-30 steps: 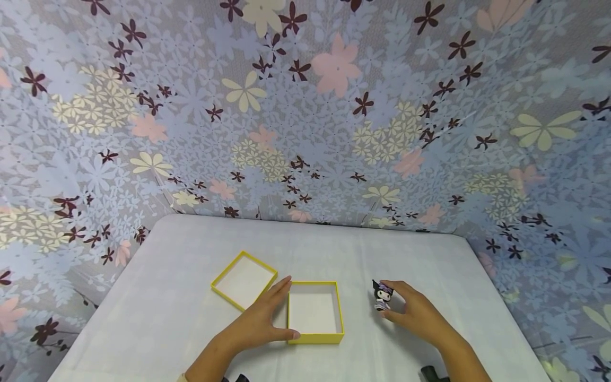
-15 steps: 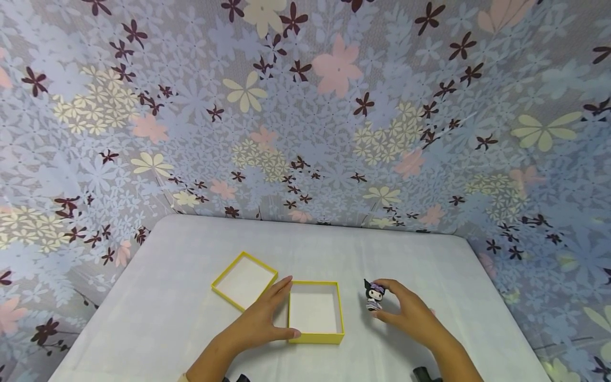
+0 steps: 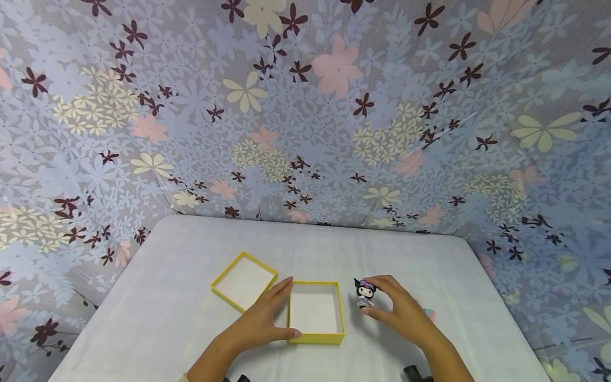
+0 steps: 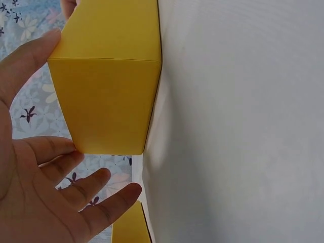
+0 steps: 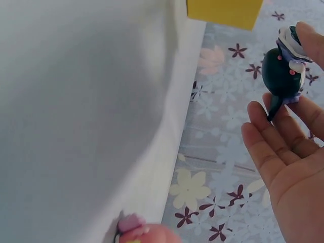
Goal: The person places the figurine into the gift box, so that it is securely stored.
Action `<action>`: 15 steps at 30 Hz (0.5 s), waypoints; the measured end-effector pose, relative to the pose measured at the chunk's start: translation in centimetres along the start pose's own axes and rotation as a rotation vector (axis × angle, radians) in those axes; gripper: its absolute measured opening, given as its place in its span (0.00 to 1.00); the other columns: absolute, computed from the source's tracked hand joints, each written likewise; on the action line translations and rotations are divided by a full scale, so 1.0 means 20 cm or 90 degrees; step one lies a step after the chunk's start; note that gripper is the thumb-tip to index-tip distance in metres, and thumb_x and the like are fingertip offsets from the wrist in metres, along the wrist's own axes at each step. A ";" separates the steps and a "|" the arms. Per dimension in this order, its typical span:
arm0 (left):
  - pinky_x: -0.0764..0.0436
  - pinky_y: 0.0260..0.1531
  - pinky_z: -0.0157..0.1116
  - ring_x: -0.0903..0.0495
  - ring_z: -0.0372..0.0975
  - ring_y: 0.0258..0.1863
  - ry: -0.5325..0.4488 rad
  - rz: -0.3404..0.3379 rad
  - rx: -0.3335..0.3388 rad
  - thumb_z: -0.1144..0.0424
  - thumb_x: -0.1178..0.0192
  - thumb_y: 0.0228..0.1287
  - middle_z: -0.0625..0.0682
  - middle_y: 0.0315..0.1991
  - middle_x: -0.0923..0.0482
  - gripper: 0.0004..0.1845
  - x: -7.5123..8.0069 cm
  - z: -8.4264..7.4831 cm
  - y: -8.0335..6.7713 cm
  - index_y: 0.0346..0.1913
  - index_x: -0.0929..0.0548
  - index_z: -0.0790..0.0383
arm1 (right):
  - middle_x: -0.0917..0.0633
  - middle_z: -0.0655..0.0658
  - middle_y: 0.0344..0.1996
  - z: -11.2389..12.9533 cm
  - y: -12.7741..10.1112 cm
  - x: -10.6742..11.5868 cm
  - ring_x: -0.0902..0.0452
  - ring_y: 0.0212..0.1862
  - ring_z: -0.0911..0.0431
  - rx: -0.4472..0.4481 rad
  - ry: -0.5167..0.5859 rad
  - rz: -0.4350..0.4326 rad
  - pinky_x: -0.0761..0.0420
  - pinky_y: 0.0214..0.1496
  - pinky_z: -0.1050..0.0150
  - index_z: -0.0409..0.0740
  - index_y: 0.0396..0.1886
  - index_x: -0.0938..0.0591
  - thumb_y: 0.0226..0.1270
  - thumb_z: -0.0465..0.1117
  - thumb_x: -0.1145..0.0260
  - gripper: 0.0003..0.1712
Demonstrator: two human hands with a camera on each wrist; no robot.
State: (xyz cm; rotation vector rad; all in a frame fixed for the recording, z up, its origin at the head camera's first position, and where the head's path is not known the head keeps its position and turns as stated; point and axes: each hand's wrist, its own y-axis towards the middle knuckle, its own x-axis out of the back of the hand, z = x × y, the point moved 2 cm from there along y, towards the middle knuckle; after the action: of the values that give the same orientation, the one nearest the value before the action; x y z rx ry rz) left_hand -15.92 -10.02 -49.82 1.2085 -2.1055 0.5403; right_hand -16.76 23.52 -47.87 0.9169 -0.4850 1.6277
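Small dark-hooded figurine (image 3: 365, 293) is off the table (image 3: 167, 297), pinched at the fingertips of the right hand (image 3: 398, 313), just right of the open yellow box (image 3: 316, 335). Right wrist view shows the figurine (image 5: 284, 68) held by thumb tip on its head and fingers (image 5: 276, 134) low at its back, so the grip is narrow, fingertip only, palm not wrapped round it. Left hand (image 3: 260, 323) lies flat-fingered against the box's left wall, thumb along the near edge; grip there is loose, fingers straight, just bracing. Yellow lid (image 3: 244, 279) lies upturned just behind-left, close to the box; touching or not, cannot tell.

Risks, as a judgement: the thin pinch on a rounded head could let the figurine twist or drop onto the table short of the box. It could clip the right wall and nudge the light box, since the left hand only braces one side. A pink thing (image 3: 429, 314) sits just behind the right hand; the wrist could knock it.
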 end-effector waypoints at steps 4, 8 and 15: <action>0.41 0.73 0.52 0.55 0.42 0.79 0.003 0.002 0.004 0.30 0.34 0.46 0.31 0.77 0.62 0.59 -0.01 0.01 0.00 0.77 0.55 0.39 | 0.28 0.65 0.57 0.03 0.01 -0.01 0.28 0.61 0.60 0.017 0.015 -0.002 0.22 0.61 0.50 0.71 0.64 0.30 0.54 0.62 0.29 0.37; 0.40 0.73 0.53 0.55 0.42 0.79 0.007 0.003 0.004 0.30 0.35 0.47 0.30 0.77 0.62 0.58 -0.01 0.01 0.01 0.77 0.56 0.38 | 0.29 0.64 0.58 0.06 0.02 -0.01 0.28 0.63 0.58 0.018 0.035 0.003 0.23 0.62 0.49 0.71 0.65 0.31 0.55 0.61 0.29 0.38; 0.41 0.73 0.53 0.55 0.41 0.79 -0.006 0.002 0.002 0.32 0.32 0.47 0.31 0.77 0.61 0.58 0.00 0.00 0.01 0.77 0.54 0.40 | 0.29 0.62 0.58 0.09 0.04 -0.04 0.28 0.65 0.59 0.019 0.091 0.021 0.27 0.68 0.56 0.60 0.64 0.29 0.54 0.52 0.25 0.37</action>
State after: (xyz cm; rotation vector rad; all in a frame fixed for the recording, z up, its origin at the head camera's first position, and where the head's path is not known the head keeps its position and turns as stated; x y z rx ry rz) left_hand -16.00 -9.95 -49.89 1.2120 -2.1165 0.5413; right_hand -16.95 21.49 -47.38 0.8112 -0.3802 1.7212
